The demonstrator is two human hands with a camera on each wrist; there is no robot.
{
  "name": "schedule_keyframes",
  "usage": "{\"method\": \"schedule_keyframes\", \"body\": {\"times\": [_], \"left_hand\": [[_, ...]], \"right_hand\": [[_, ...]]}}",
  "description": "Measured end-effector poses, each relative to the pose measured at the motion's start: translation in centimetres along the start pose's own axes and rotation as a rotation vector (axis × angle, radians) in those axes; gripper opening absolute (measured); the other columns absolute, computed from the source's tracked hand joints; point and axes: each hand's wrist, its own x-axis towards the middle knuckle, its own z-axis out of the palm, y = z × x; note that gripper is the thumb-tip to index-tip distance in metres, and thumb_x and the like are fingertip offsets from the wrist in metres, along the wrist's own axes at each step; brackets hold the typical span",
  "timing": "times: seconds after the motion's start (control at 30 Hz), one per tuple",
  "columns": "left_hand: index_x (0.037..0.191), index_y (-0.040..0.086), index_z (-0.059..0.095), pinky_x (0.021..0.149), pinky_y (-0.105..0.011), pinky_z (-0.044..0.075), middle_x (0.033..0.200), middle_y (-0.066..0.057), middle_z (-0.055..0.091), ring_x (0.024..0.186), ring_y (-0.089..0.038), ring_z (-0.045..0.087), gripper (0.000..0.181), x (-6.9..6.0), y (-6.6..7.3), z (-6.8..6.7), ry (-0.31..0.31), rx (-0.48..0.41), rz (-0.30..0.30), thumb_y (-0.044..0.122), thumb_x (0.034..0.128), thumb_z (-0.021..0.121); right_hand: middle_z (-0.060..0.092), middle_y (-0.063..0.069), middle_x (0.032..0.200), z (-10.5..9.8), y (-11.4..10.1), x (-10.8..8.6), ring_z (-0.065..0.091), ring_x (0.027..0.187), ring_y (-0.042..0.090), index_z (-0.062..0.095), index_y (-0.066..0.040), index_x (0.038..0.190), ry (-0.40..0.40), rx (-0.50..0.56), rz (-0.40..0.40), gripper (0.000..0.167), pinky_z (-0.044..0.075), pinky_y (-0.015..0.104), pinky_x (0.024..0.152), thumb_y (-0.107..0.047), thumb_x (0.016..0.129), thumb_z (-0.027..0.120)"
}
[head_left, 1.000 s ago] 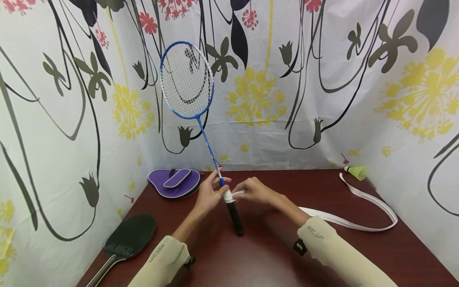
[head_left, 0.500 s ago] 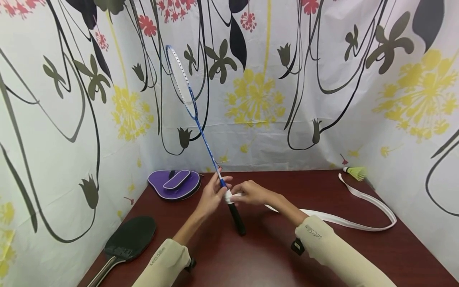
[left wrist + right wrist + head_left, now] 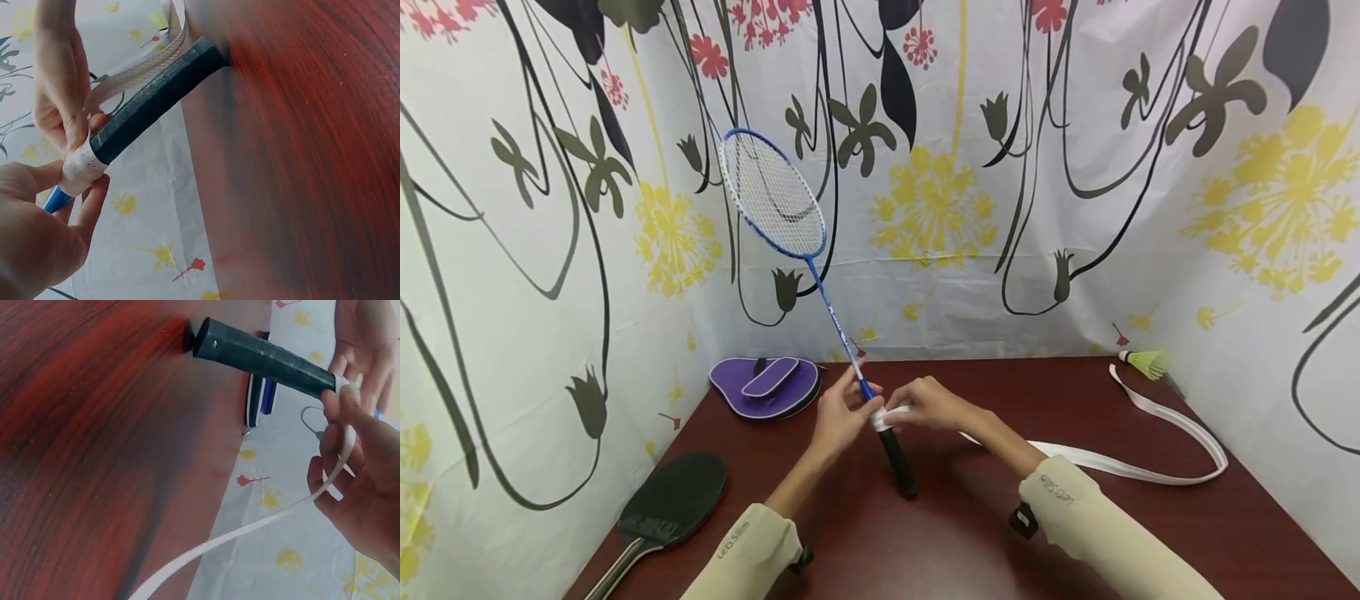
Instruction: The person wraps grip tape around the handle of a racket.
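Observation:
A blue and white badminton racket point(image 3: 831, 312) leans up to the left, its black handle point(image 3: 897, 462) pointing down toward the table. White perforated grip tape point(image 3: 83, 167) wraps the top of the handle. My left hand point(image 3: 840, 417) holds the racket between thumb and fingers at the wrapped part, by the blue cone. With thumb and fingers, my right hand point(image 3: 928, 404) pinches the tape where it leaves the handle. From there the loose tape point(image 3: 250, 526) trails across the table to the right, partly hidden behind the right forearm in the head view.
On the dark red table point(image 3: 865, 550), a black table tennis bat point(image 3: 673, 498) lies at the left. A purple bat case point(image 3: 765, 386) sits at the back left, and a yellow shuttlecock point(image 3: 1145, 362) at the back right. Flowered cloth point(image 3: 940, 317) encloses the back and sides.
The racket has rotated about its shaft: its head went from face-on to nearly edge-on and back to a slanted face, sitting lower now. Both hands stay at the handle's top.

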Motion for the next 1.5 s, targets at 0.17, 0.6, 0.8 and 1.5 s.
{"method": "schedule_keyframes", "body": {"times": [0.17,0.6,0.8,1.5], "left_hand": [[0.160,0.011,0.039,0.093,-0.029,0.056,0.115,-0.018,0.075,0.117,-0.037,0.069,0.077,0.1,0.4,-0.4,-0.065,-0.046,-0.024,-0.006,0.0930,0.073],[0.164,0.011,0.026,0.086,-0.022,0.056,0.130,-0.025,0.067,0.111,-0.051,0.066,0.079,-0.3,0.5,-0.4,-0.133,-0.170,-0.070,-0.014,0.0971,0.059],[0.161,0.010,0.029,0.100,-0.037,0.055,0.145,-0.024,0.058,0.126,-0.048,0.060,0.072,-0.5,0.7,-0.4,-0.146,-0.261,-0.084,-0.015,0.0985,0.054],[0.141,0.024,0.061,0.082,-0.037,0.055,0.104,-0.006,0.070,0.097,-0.023,0.068,0.059,-0.4,0.8,0.0,0.093,0.111,-0.127,0.030,0.0877,0.086]], "right_hand": [[0.078,-0.007,0.089,-0.5,0.3,-0.3,0.070,0.070,0.020,0.081,-0.010,0.109,-0.002,0.032,-0.027,0.015,0.048,0.020,0.059,-0.019,0.100,0.072],[0.079,-0.002,0.096,-0.4,0.1,-0.2,0.070,0.080,0.005,0.081,-0.008,0.107,-0.017,0.020,-0.012,0.016,0.053,0.020,0.066,-0.019,0.097,0.076],[0.076,-0.006,0.076,-0.6,-0.5,0.2,0.058,0.066,-0.001,0.078,-0.009,0.107,-0.125,0.065,0.007,0.015,0.045,0.019,0.062,-0.020,0.102,0.069],[0.069,-0.013,0.067,0.8,-0.7,0.1,0.071,0.067,0.022,0.076,-0.011,0.102,0.013,0.024,0.044,0.020,0.051,0.023,0.060,-0.030,0.099,0.073]]}}
